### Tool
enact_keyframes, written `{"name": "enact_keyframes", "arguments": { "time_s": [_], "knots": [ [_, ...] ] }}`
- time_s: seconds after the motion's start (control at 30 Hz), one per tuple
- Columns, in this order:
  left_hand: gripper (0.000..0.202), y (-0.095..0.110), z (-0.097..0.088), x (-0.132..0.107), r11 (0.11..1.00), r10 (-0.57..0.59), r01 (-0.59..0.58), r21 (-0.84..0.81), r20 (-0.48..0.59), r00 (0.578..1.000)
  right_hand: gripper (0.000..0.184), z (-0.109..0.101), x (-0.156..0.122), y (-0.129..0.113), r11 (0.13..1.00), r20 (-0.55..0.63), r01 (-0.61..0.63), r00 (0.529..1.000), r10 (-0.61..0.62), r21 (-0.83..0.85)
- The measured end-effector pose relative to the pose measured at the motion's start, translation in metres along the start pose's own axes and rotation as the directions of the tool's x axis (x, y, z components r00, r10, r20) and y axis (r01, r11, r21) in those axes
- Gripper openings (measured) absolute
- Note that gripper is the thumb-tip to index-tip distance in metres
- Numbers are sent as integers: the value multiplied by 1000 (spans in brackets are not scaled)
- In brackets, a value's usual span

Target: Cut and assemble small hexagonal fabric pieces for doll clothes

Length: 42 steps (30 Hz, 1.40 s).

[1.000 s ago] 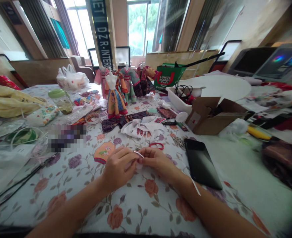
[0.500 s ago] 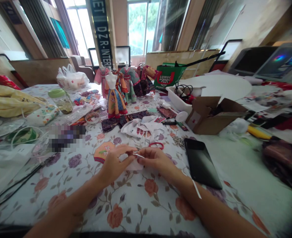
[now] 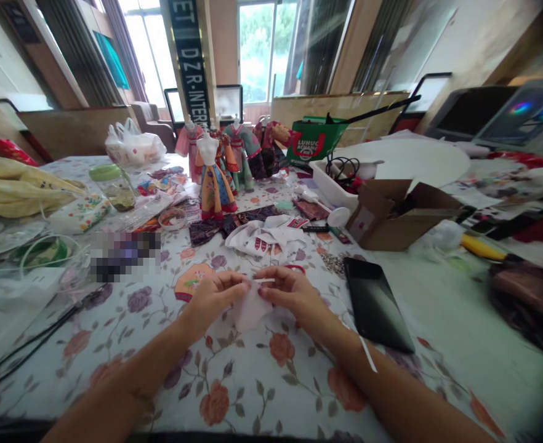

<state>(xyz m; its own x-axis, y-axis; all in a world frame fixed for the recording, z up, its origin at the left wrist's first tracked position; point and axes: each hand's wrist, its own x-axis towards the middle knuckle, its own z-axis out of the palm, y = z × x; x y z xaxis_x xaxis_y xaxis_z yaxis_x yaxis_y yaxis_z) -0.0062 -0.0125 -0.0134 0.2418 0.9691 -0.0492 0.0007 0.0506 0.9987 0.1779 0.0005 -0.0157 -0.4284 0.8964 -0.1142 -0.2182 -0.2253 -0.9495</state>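
Note:
Between my hands hangs a small piece of pale pinkish-white fabric [image 3: 252,311], pinched along its top edge. My left hand [image 3: 213,296] is closed on its left side, thumb against fingers. My right hand [image 3: 292,295] pinches the right side, together with a thin white strip [image 3: 266,280] lying across the fingertips. Another white strip [image 3: 367,353] lies by my right forearm. Just left of my left hand is an orange fabric piece [image 3: 191,280] with a flower pattern. Red-handled scissors [image 3: 296,267] lie partly hidden behind my right hand.
A black phone [image 3: 377,304] lies to the right, near an open cardboard box [image 3: 386,224]. Crumpled white packaging [image 3: 265,237] sits ahead of my hands. Beyond it stands a small dress form in a colourful skirt [image 3: 213,191]. A lidded jar [image 3: 113,189] stands at left on the flowered tablecloth [image 3: 170,403].
The pale fabric now hangs more fully below my fingers. My right hand has turned and shifted slightly, covering more of the red scissors.

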Motion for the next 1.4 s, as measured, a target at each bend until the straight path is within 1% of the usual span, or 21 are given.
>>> {"name": "enact_keyframes", "arguments": {
  "time_s": [0.13, 0.33, 0.4, 0.47, 0.5, 0.53, 0.6, 0.63, 0.7, 0.77, 0.83, 0.9, 0.97, 1.03, 1.1, 1.13, 1.2, 1.27, 1.3, 1.33, 1.4],
  "knots": [
    [21, -1, 0, 0, 999, -24, 25, -39, 25, 999, 33, 0, 1, 0, 1000, 22, 13, 1000, -13, -1],
    [22, -1, 1, 1, 997, -46, 46, -67, 6, 999, 36, 2, 1, 6, 997, 33, 27, 999, -24, -74],
    [22, -2, 1, 1, 993, -68, 67, -92, -3, 998, 39, -4, 2, 2, 989, 58, 50, 997, -43, -142],
    [22, -4, -1, 3, 989, -87, 85, -124, -12, 996, 40, -16, 4, -9, 950, 78, 108, 993, -89, -294],
    [22, -5, -1, 3, 986, -96, 93, -142, -17, 995, 38, -24, 4, -16, 899, 69, 137, 990, -119, -416],
    [22, -7, -2, 4, 982, -105, 100, -158, -20, 994, 30, -32, 4, -23, 819, 44, 162, 985, -166, -550],
    [21, -9, -3, 4, 974, -121, 114, -196, -24, 992, 19, -49, 4, -37, 577, -43, 133, 959, -281, -806],
    [21, -9, -4, 5, 968, -131, 123, -217, -23, 991, 16, -56, 4, -42, 467, -48, 100, 954, -295, -879],
    [22, -10, -4, 5, 957, -146, 137, -256, -19, 989, 17, -64, 2, -46, 304, -12, 68, 967, -253, -950],
    [22, -11, -5, 6, 950, -151, 140, -280, -19, 988, 23, -65, 2, -44, 204, 28, 63, 985, -170, -977],
    [22, -11, -6, 7, 952, -146, 134, -275, -25, 989, 28, -62, 3, -38, 134, 59, 74, 991, -118, -988],
    [22, -12, -6, 8, 957, -134, 120, -264, -37, 990, 30, -59, 5, -32, 86, 81, 90, 992, -99, -992],
    [21, -12, -6, 8, 961, -122, 106, -257, -49, 991, 26, -58, 8, -27, 64, 90, 97, 991, -99, -993],
    [20, -11, -6, 7, 961, -108, 89, -263, -57, 993, 21, -59, 9, -28, 66, 93, 100, 991, -97, -993],
    [20, -8, -5, 6, 963, -85, 69, -261, -53, 995, 19, -61, 6, -34, 126, 93, 105, 991, -93, -986],
    [20, -6, -5, 5, 966, -71, 56, -253, -49, 996, 19, -63, 4, -38, 190, 86, 101, 993, -85, -977],
    [19, -1, -6, 3, 975, -47, 35, -221, -50, 998, 25, -65, -3, -49, 372, 51, 71, 997, -63, -926],
    [18, 3, -7, 2, 984, -24, 9, -177, -79, 997, 31, -66, -12, -58, 562, 35, 35, 999, -10, -826],
    [18, 6, -8, 2, 988, -3, -13, -155, -104, 995, 33, -66, -16, -60, 633, 43, 32, 999, 1, -774],
    [17, 8, -8, 2, 990, 25, -42, -135, -129, 991, 34, -64, -19, -61, 684, 53, 34, 999, 7, -728],
    [17, 11, -9, 2, 989, 89, -107, -99, -166, 982, 36, -59, -24, -59, 734, 75, 37, 997, 19, -678]
  ]
}}
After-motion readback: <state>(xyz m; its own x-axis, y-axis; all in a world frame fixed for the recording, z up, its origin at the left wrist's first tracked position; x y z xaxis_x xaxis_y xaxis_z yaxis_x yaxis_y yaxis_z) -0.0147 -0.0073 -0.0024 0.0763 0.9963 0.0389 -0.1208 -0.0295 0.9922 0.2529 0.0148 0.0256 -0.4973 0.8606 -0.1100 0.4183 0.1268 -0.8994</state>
